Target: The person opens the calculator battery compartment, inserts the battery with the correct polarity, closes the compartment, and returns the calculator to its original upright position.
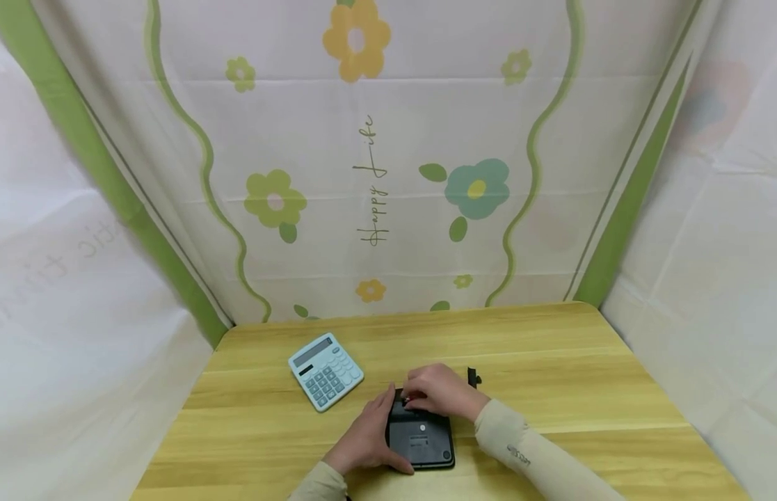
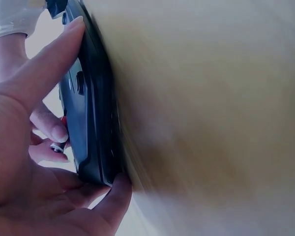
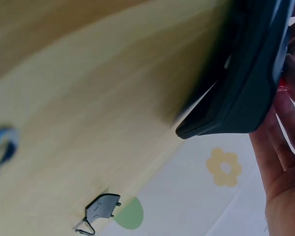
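Note:
A black calculator [image 1: 419, 445] lies back side up on the table, with a label and round feet showing. My left hand [image 1: 367, 433] grips its left side, thumb at the near edge and fingers at the far edge. Over the far end my right hand [image 1: 441, 391] pinches a small battery [image 2: 58, 146], whose silver end and a bit of red show in the left wrist view. The fingers hide most of the battery and the recess below. A small black battery cover [image 1: 472, 377] rests on the table beyond the right wrist.
A light blue calculator [image 1: 325, 372] lies face up at the back left of the wooden table [image 1: 551, 362]. Behind the table hangs a white flowered cloth [image 1: 401, 264], with white cloth on both sides. A blurred blue ring-shaped thing [image 3: 4, 147] shows in the right wrist view.

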### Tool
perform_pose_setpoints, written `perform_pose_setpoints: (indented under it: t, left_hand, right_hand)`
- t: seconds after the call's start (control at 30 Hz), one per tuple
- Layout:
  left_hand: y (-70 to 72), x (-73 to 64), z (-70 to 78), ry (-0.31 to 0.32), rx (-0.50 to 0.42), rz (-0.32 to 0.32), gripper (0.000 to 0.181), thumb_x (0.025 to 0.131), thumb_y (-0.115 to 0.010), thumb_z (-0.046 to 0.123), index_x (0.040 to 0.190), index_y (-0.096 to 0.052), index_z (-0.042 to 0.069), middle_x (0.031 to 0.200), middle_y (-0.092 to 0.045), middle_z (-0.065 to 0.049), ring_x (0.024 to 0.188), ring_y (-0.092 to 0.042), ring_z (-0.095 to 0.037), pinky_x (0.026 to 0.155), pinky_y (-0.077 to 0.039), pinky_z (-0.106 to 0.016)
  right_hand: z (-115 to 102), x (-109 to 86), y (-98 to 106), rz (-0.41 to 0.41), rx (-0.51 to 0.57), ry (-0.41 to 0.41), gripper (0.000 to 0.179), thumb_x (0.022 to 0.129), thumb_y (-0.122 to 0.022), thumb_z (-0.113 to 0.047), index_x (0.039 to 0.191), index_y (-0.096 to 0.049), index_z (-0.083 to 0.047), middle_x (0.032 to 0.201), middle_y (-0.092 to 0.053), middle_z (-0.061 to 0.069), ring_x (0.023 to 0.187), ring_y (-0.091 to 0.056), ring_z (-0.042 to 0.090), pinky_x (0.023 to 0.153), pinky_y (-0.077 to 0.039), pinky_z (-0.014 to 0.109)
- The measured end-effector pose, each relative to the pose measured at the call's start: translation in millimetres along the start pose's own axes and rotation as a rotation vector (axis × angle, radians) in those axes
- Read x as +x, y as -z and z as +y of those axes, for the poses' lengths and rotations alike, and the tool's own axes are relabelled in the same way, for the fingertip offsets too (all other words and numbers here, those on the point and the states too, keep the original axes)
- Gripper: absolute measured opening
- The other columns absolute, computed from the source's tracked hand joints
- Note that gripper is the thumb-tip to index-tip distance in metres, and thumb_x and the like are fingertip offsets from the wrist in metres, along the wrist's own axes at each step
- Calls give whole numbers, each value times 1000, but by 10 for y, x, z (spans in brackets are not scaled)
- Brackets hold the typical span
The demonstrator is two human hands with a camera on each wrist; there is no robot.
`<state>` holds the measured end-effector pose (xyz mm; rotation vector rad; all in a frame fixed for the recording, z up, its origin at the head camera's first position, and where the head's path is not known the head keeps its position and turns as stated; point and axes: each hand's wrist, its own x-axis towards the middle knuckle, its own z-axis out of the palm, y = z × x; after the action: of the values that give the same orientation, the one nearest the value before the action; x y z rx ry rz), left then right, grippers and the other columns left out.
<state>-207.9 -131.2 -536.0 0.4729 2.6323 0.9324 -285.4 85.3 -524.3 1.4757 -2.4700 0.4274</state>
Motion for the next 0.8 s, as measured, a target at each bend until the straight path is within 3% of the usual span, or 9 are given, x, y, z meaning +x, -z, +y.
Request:
perform_pose_setpoints:
  t: [0.5,0.8]
  left_hand:
    - [25,-33,14,-17,55,1,141,62,-97,57,166,-16,7,168,-32,-14,147,-40,-39,113,-43,-58]
    - [34,-35,6,-25,85,6,142,62,-96,59,166,-16,7,168,-33,-13,147,-41,-41,113,-44,-58]
  right_hand:
    - [14,-48,-12,-65,-28,36,15,99,-73,-31,109,-81,-23,87,-64,-12,72,-54,-6,65,-47,12]
    - [-34,-59,14,-137,-117,125,18,102,-67,-32,116,-76,-23,95,-66,-10,83,-59,2,72,-53,19]
